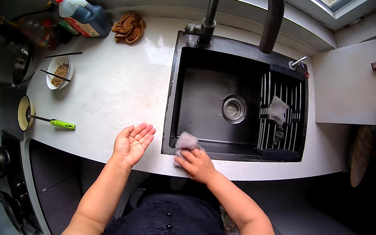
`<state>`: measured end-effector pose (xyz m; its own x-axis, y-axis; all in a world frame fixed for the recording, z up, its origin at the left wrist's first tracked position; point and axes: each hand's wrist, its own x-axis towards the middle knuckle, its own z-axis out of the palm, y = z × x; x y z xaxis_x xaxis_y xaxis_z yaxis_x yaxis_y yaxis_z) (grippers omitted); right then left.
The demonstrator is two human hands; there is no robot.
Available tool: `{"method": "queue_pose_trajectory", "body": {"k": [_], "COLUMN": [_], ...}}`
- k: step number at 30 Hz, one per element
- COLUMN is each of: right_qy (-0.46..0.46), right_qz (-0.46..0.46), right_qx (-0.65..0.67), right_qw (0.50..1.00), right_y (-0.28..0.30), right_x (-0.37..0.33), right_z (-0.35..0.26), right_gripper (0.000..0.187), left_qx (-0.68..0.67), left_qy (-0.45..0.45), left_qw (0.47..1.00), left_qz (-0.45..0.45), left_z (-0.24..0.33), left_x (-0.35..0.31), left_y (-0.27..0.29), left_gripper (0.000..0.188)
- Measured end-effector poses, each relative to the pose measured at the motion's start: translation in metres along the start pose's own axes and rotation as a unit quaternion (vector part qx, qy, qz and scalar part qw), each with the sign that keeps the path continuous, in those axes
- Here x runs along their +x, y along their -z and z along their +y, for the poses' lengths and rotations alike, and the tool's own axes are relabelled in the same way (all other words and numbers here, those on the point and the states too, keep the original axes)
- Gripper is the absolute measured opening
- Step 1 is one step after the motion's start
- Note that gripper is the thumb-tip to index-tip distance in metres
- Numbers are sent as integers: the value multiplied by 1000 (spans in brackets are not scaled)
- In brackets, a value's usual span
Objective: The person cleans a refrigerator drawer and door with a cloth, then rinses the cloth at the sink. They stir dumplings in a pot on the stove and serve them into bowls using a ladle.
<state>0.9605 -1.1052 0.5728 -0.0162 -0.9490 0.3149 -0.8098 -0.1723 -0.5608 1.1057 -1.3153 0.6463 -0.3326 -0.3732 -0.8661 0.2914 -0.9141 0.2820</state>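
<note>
A crumpled, pale grey cloth (187,141), the only one in hand, was grasped at the near left corner of a black rectangular sink (233,46), its long axis running roughly front to back and its upper end pointing away from the person, toward the basin. The bare right hand (196,164) had its fingers closed on the cloth's near right side. The bare left hand (133,144) was empty, palm upward and fingers extended, just left of the sink near the front edge of the white counter (125,76).

Within the sink were one round metal drain (234,109) and, along the right side, one black rack with silver bars (282,155), bearing one light grey rag (278,109) and one dark bunched item, its kind unclear. One dark metal tap (272,21) rose behind.

Farther left on the counter, two thin dark chopsticks (65,54) accompanied one small white bowl of brown food (71,69). Toward the wall sat one crumpled brown cloth (129,28), beside one red-capped jug of dark blue liquid (96,16).
</note>
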Motion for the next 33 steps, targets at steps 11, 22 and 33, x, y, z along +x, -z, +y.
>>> {"method": "queue_pose_trajectory", "body": {"k": [11,22,33], "right_qy": [161,-204,-522], "right_qz": [-34,98,336], "right_qx": [70,-193,551], "right_qw": [984,955,558], "right_y": [-79,-9,41], "right_x": [67,207,63], "right_z": [10,183,182], "right_gripper": [26,14,31], "left_qx": [-17,130,312], "left_qy": [-109,-129,-200], "left_qw": [994,978,916], "left_qz": [0,-104,-155], "left_z": [13,8,40], "left_x": [-11,35,115], "left_y": [3,-78,-253], "left_gripper": [39,39,28]}}
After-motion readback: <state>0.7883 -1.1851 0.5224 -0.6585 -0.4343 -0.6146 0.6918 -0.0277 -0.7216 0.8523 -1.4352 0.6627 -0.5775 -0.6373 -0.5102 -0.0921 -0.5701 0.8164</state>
